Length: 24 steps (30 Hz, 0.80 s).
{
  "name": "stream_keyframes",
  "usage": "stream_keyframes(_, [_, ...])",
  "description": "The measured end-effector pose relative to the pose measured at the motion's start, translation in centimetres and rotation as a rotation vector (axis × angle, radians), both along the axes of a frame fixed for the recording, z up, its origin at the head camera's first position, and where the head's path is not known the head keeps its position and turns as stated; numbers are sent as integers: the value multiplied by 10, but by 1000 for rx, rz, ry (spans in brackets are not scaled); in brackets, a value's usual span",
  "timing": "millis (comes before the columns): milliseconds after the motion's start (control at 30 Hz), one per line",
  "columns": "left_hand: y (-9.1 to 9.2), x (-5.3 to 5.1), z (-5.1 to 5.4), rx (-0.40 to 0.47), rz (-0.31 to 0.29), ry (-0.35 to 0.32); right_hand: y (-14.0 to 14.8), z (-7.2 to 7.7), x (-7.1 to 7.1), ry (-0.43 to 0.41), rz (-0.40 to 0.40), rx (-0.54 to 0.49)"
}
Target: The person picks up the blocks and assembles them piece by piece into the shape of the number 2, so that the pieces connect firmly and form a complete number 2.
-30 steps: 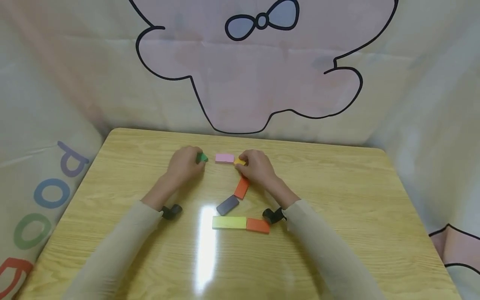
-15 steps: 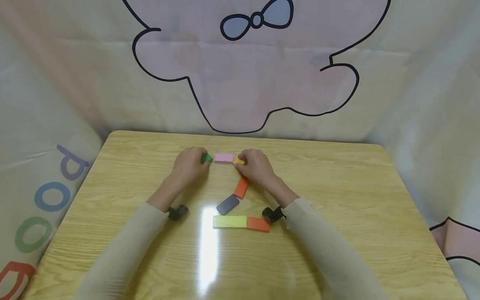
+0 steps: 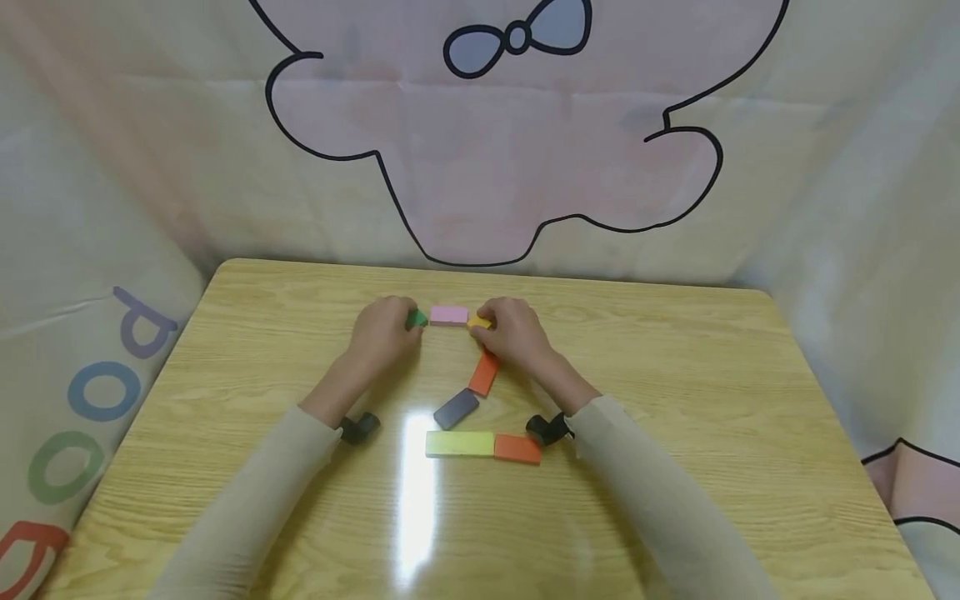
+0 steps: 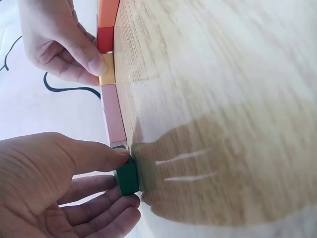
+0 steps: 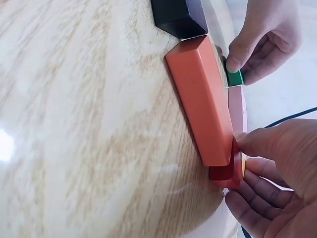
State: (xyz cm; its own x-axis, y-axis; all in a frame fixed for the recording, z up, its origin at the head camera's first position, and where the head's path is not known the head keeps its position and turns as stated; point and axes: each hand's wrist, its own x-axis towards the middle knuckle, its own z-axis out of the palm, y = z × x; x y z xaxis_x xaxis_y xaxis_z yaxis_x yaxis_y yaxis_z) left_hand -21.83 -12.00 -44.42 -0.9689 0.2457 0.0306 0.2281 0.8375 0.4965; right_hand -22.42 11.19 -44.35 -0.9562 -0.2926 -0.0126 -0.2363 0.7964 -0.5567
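In the head view, my left hand [image 3: 381,329] pinches a green block [image 3: 417,318] at the left end of a pink block [image 3: 448,316]. The left wrist view has the thumb on top of the green block [image 4: 127,177], very close to the pink one; whether they touch I cannot tell. My right hand [image 3: 513,332] pinches a yellow block [image 3: 480,322] against the pink block's right end. A red block [image 5: 229,173] sits beside the yellow one, near the right thumb and fingers. From there an orange block [image 3: 483,373] slants down to a dark grey block [image 3: 456,409].
Nearer on the wooden table [image 3: 675,400] lies a yellow-green block [image 3: 460,444], end to end with another orange block [image 3: 517,448]. A printed cloth [image 3: 480,183] hangs behind the table and along its sides. Both wrists wear small black cameras.
My left hand has moved right with the green block, bringing it close to the pink block's left end. The right hand has stayed at the yellow block.
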Motion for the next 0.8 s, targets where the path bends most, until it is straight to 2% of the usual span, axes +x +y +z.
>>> stream_keyframes(800, [3,0,1,7,-16,17,1,1,2,15,3,-2])
